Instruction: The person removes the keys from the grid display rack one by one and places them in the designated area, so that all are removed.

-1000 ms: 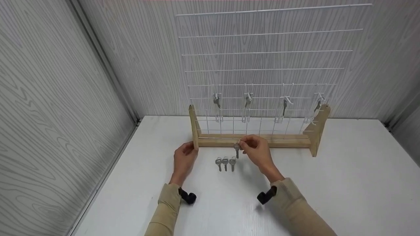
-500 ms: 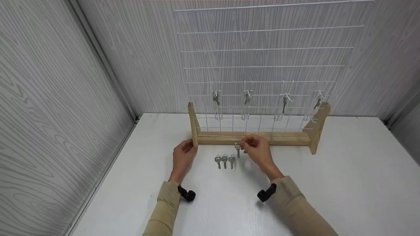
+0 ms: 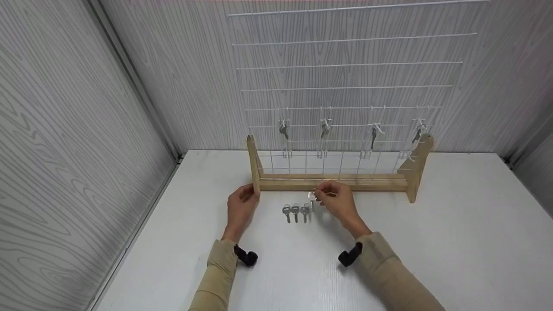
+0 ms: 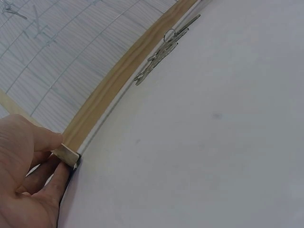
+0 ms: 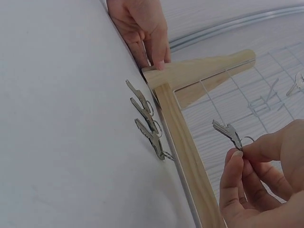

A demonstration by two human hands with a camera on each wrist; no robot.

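Before me I have 1 white table (image 3: 293, 276), bearing 3 loose keys (image 3: 295, 210) in a row, 1 wooden stand (image 3: 380, 185) behind.

Keys (image 3: 295, 209) are silvery; the grid (image 3: 345, 88) white; wall (image 3: 77, 155) grey, wood-grained.

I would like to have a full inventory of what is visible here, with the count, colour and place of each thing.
Held key: 1, silver, pinched in the right hand
Loose keys: 3, silver, in a row on the table before the stand
Hanging keys: silver, on four upper hooks; exact count per hook unclear
Hooks: white, an upper and a lower row on the grid
Wire grid: 1, white, upright in the stand
Wooden stand: 1, light brown, on the table
Table: 1, white, under everything
Wall panels: 3, grey wood-grain, behind and at both sides
Wrist devices: 2, black, one per wrist
Sleeves: 2, beige, on the forearms
Left hand: 1, bare, gripping the stand's left end
Right hand: 1, bare, before the stand's crossbar
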